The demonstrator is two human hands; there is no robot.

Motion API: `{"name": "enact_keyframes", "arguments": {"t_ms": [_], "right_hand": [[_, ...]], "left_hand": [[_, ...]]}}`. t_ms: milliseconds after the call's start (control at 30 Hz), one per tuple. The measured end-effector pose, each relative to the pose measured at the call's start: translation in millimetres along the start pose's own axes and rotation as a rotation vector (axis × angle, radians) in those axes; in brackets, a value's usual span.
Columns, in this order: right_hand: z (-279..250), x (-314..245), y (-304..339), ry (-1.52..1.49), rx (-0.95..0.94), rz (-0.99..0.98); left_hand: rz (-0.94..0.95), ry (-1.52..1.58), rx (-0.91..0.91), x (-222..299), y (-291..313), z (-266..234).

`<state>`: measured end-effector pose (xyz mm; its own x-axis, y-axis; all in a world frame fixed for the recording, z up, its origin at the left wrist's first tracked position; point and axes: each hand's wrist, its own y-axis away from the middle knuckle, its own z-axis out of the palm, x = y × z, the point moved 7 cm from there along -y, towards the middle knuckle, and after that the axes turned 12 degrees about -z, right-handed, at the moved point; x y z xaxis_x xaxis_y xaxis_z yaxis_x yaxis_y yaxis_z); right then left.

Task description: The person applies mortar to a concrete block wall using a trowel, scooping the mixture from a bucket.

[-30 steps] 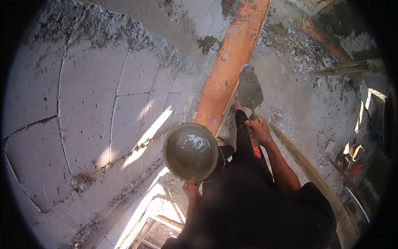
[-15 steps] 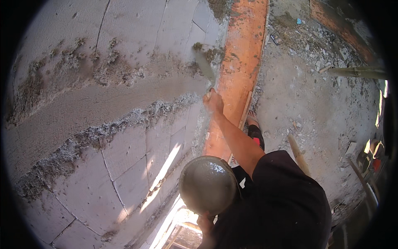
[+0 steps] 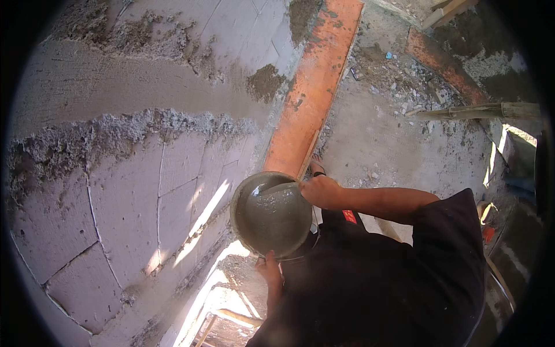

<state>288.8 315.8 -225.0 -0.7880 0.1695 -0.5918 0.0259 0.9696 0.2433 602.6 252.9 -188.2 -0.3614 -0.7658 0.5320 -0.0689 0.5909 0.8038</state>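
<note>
My left hand [image 3: 269, 269] is closed on the near rim of a round bucket [image 3: 233, 209] full of wet grey mortar [image 3: 270, 222]. In my right hand [image 3: 321, 192] is a trowel, gripped by its handle at the bucket's far right edge. The trowel's blade [image 3: 278, 188] lies low over the mortar, partly sunk in it or coated with it. To the left stands a pale block wall [image 3: 124, 214] with a smooth mortar band [image 3: 110, 81] across it. A darker, wet-looking mortar patch [image 3: 266, 82] sits near the wall's right edge.
An orange board [image 3: 309, 87] spotted with mortar runs along the wall's edge. Rubble [image 3: 416, 87] lies on the concrete floor [image 3: 370, 144], where a bamboo pole [image 3: 485, 111] juts in from the right. My foot [image 3: 316, 166] shows beside the board.
My right hand has come back from the wall to the bucket with the trowel. The view has shifted, and a dark mortar patch now shows uncovered on the wall. My left hand stays on the bucket.
</note>
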Motion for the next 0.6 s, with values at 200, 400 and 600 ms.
{"name": "enact_keyframes", "arguments": {"t_ms": [200,400,600], "right_hand": [[72,-51,-28,-0.013,-0.381,-0.227],[53,-74,15,-0.614,-0.859,-0.015],[62,-57,26,-0.642,-0.642,0.022]], "left_hand": [[0.247,-0.185,0.050,-8,2,0],[0.173,-0.254,0.154,-7,39,-9],[0.096,-0.114,0.072,-32,23,-26]]}}
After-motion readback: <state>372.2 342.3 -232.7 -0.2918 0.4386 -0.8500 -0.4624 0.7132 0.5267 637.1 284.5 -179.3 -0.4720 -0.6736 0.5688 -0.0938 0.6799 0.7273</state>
